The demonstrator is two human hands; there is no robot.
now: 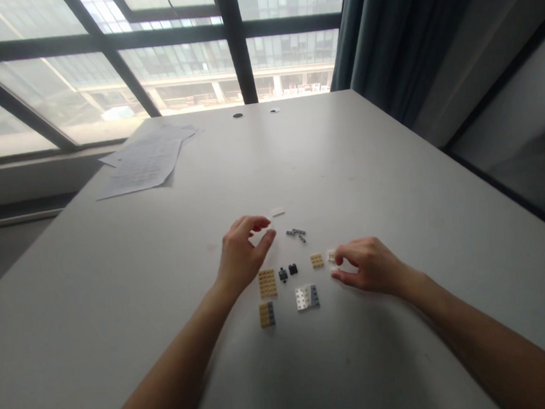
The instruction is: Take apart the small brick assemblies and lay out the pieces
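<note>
My left hand hovers over the table with thumb and forefinger curved and slightly apart; a tiny whitish piece by their tips is hard to make out. Just beyond lies a white flat strip. My right hand has thumb and fingers apart beside a small white brick. Left of it is a small tan plate. Between the hands are grey pieces, a black brick and a dark piece with knobs. Nearer lie a larger tan plate, a tan-and-grey block and a white-and-grey block.
The white table stretches toward a window with dark frames. Sheets of printed paper lie at its far left. Two round cable holes sit near the back edge. A dark curtain hangs at the right.
</note>
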